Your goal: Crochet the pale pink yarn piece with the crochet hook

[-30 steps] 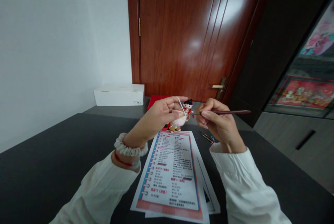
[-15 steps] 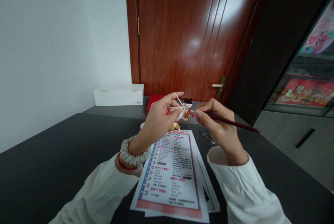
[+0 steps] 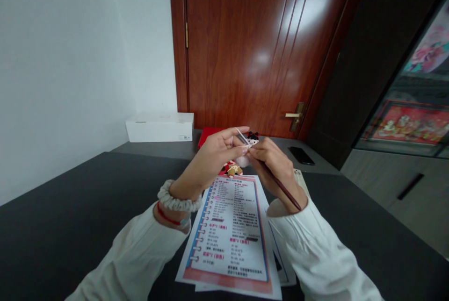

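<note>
My left hand (image 3: 212, 156) pinches a small pale crocheted piece (image 3: 242, 161), with white yarn (image 3: 242, 135) running up over its raised index finger. Closed around the dark reddish-brown handle of a crochet hook (image 3: 280, 186), my right hand (image 3: 275, 164) meets the left fingertips at the piece. The hook's tip is hidden among the fingers and stitches. Just behind the hands shows the head of a black-haired doll (image 3: 252, 139). A second small figure in red and brown (image 3: 232, 169) sits below them, partly covered. Under both wrists lies a printed pattern sheet (image 3: 242, 263).
A long white box (image 3: 159, 128) stands at the back left of the black table (image 3: 105, 207). Beside it is a red object (image 3: 209, 136), half hidden. A black phone (image 3: 300, 155) rests at the back right, and a pale item (image 3: 300, 180) shows past my right wrist.
My right hand has moved left to the piece, and the hook handle now slopes more steeply downward. The phone has come into view; the small metal tool on the table is now covered.
</note>
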`<action>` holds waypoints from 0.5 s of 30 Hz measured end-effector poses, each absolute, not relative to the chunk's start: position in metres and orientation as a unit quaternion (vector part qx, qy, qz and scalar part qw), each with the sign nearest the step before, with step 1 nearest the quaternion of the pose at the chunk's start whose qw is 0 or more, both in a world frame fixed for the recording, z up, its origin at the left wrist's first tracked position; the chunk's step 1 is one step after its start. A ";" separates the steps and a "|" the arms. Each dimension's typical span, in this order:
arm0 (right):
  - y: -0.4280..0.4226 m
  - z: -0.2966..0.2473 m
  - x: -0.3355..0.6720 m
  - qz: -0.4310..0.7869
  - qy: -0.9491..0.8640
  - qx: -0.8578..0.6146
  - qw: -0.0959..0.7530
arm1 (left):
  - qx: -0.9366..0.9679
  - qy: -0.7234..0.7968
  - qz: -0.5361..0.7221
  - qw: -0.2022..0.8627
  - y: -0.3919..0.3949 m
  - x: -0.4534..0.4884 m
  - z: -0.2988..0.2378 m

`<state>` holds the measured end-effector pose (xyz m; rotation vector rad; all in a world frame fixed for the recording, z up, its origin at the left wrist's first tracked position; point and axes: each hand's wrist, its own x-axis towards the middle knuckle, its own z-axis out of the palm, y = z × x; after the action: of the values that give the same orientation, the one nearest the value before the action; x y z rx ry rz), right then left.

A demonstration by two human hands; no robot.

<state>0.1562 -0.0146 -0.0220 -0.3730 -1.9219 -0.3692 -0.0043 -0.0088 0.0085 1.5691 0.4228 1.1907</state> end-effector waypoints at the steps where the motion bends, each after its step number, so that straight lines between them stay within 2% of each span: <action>1: -0.013 -0.024 0.158 -0.167 -0.812 -0.153 0.537 | 0.631 0.164 0.488 0.580 -0.008 -0.004 0.008; 4: -0.013 -0.026 0.159 -0.215 -0.815 -0.183 0.507 | 0.583 0.153 0.482 0.636 -0.006 0.000 0.006; 8: -0.020 -0.023 0.150 -0.241 -0.801 -0.261 0.482 | 0.627 0.182 0.544 0.527 -0.004 0.003 0.007; 12: -0.032 -0.014 0.148 -0.170 -0.811 -0.248 0.501 | 0.667 0.199 0.555 0.455 -0.002 -0.003 0.009; 15: -0.038 -0.011 0.154 -0.066 -0.796 -0.254 0.546 | 0.695 0.198 0.546 0.423 -0.001 -0.008 0.008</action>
<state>0.1539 -0.0382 -0.0114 -0.6029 -1.8868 -0.1571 -0.0082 -0.0006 0.0080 1.7400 0.4950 1.3665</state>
